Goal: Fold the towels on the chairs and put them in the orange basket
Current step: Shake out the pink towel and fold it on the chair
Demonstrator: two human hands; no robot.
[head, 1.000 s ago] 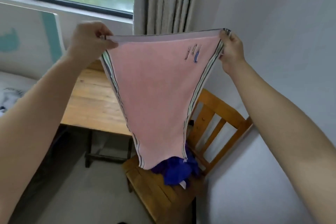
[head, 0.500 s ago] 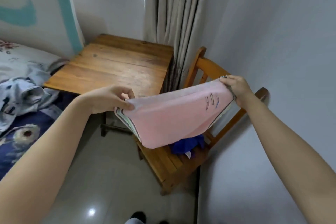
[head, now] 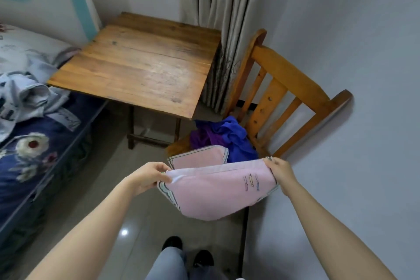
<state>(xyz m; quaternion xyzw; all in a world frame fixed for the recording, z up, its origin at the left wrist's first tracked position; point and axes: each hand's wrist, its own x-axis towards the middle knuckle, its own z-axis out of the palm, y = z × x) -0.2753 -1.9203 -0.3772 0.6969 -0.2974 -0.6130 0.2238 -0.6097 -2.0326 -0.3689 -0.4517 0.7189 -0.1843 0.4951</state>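
Note:
A pink towel (head: 216, 191) with striped edges and small embroidery hangs doubled over between my hands, low in front of me. My left hand (head: 148, 176) pinches its left corner and my right hand (head: 280, 170) pinches its right corner. Its far half droops onto the front of the wooden chair (head: 293, 88) seat. A crumpled blue towel (head: 231, 136) and a purple cloth (head: 200, 141) lie on that seat, partly hidden by the pink towel. No orange basket is in view.
A wooden table (head: 138, 68) stands left of the chair, against a curtain (head: 218, 18). A bed (head: 34, 143) with a dark floral cover and rumpled clothes fills the left side. The wall runs close on the right. My feet show at the bottom.
The pink towel was held high and spread at full length; both hands have come down with it and it now hangs folded over, low in front of the chair.

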